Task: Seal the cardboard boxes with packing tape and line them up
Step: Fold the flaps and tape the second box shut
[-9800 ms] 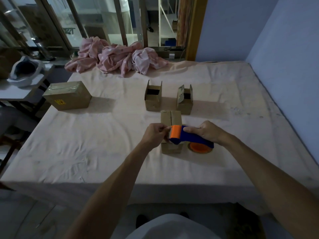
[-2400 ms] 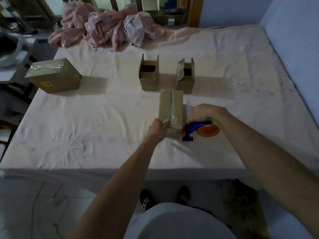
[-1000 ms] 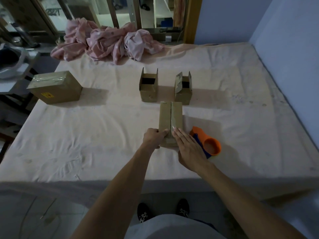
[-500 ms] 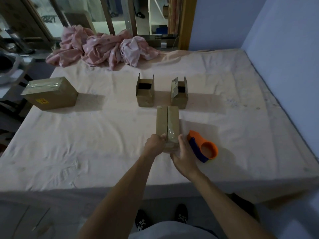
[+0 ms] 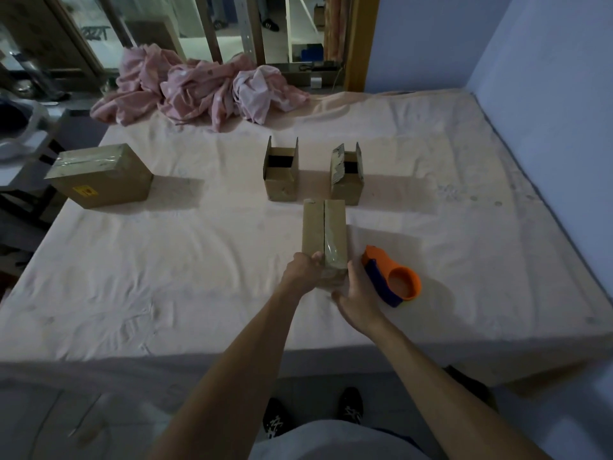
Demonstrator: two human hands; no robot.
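A sheeted bed (image 5: 166,277) fills the blue-walled room, pink bedding (image 5: 199,91) heaped at its far edge. The long cardboard box (image 5: 324,234) lies near the front edge. The left hand (image 5: 303,272) curls its grip over the near-left corner; the right hand (image 5: 356,297) touches the near-right corner, grip unclenched, thumb straight.

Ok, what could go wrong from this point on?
The shiny tape seems to sit on the right flap of the closed box, so the centre seam may stay open. The two open boxes stand just behind it; pushing it forward could knock them. The tape dispenser lies beside the right hand and could get nudged.
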